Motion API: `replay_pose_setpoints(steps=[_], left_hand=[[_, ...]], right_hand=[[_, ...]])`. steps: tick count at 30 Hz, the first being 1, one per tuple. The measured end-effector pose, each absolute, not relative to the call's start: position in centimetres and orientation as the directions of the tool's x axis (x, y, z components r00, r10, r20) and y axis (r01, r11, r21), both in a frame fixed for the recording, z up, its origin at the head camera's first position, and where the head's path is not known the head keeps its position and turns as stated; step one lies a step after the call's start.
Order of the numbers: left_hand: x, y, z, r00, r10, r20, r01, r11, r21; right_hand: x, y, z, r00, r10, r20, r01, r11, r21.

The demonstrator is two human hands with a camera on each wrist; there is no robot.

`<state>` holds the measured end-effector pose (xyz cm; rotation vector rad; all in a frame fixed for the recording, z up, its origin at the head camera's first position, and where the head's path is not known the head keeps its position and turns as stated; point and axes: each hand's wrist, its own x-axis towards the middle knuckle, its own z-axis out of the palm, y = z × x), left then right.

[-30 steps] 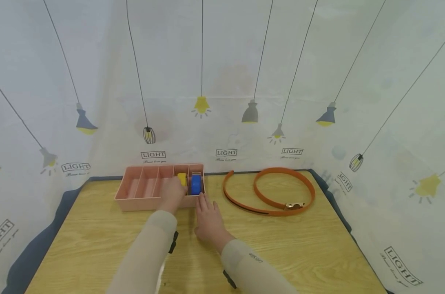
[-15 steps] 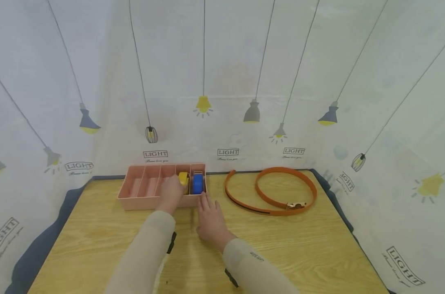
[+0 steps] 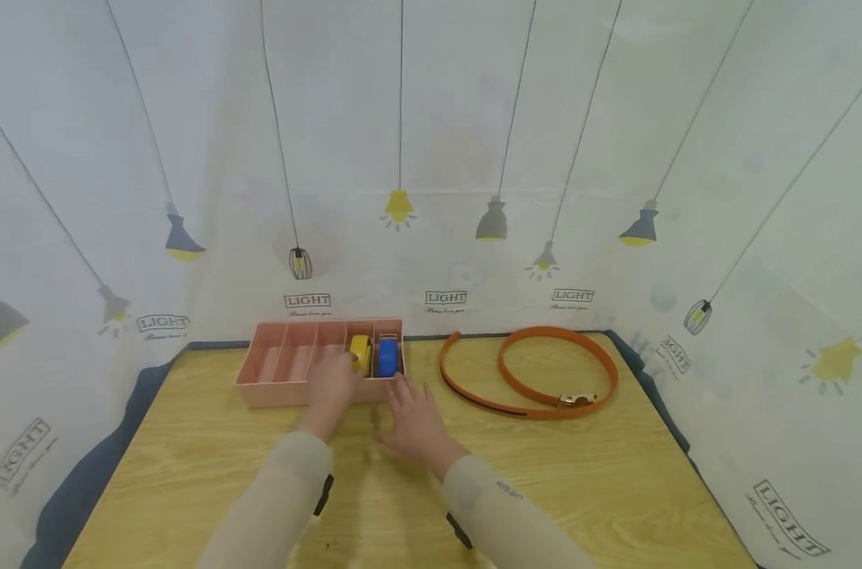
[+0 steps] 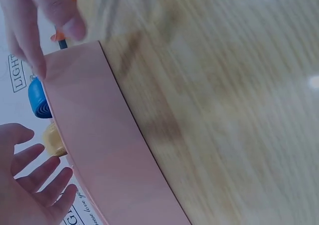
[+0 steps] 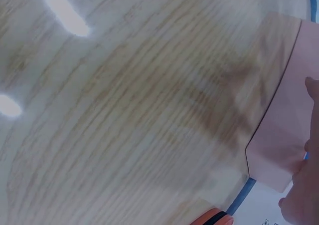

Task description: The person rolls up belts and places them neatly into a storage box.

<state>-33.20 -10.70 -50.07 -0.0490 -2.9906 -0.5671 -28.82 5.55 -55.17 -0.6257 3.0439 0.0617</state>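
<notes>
A pink divided box [image 3: 274, 395] stands at the back of the table. A rolled yellow belt [image 3: 360, 351] sits in one of its right compartments; a rolled blue belt [image 3: 388, 357], its coils showing in the left wrist view, fills the rightmost one. My left hand [image 3: 329, 389] is beside the yellow roll, fingers spread and apart in the left wrist view. My right hand [image 3: 418, 423] touches the box's front rim near the blue roll, fingers extended. At the right lies a loosely looped orange belt [image 3: 608, 371] with a metal buckle [image 3: 576, 401].
The box's left compartments hold nothing visible. The wooden table [image 3: 615, 490] has a dark blue edging [image 3: 135, 403]. A white cloth wall [image 3: 445, 95] printed with lamps rises close behind the box.
My left hand has drawn back slightly from the yellow roll, which now shows more fully. My right hand stays at the box's front rim. The whole view has shifted a little.
</notes>
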Motion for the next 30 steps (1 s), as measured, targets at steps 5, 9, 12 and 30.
replay_pose_setpoints(steps=[5,9,12,30], left_hand=[[-32.2,-10.4,-50.7,-0.992,0.04,0.116,0.079,0.931,0.356],[-31.6,-10.4,-50.9,-0.986,0.059,0.156,0.11,0.935,0.338],[-31.3,-10.2,-50.9,-0.982,0.083,0.168,0.133,0.94,0.313],[-28.4,-8.4,-52.7,-0.943,0.237,0.235,0.294,0.923,0.247]], right_hand=[[-29.3,6.6,-54.7,-0.913,-0.408,-0.01,-0.407,0.913,-0.029],[-29.3,7.5,-54.2,-0.897,-0.442,0.023,-0.442,0.893,-0.082],[-29.2,8.2,-53.9,-0.887,-0.457,0.065,-0.461,0.884,-0.073],[-30.0,15.6,-57.2,-0.985,-0.173,0.02,-0.171,0.935,-0.31]])
